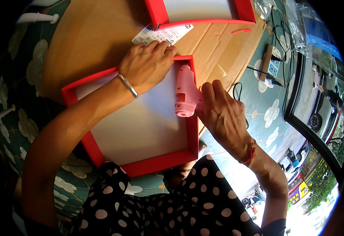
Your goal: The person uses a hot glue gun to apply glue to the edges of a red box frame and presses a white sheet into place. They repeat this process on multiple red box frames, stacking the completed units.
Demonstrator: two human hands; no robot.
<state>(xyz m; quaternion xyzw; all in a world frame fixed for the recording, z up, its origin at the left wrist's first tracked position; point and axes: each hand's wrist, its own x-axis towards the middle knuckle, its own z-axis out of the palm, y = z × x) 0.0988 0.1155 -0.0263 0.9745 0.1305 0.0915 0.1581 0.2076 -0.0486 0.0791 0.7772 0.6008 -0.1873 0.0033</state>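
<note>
A shallow red box (162, 164) with a pale inner base (144, 133) lies tilted across the table edge and my lap. My left hand (148, 63) has its fingers curled over the far wall of this box, and a silver bangle sits on that wrist. In my right hand (223, 114) is a pink glue gun (185, 92), gripped by its handle. Its tip points away from me into the box's far right corner, close to the red wall. Whether the tip touches the wall, I cannot tell.
Beyond stands another red box (207, 22) on the cardboard-covered table (93, 39). A printed white label (182, 33) lies between the boxes, with a thin red strip (241, 30) to the right. A power strip (272, 63) with black cables rests on the patterned floor (270, 114).
</note>
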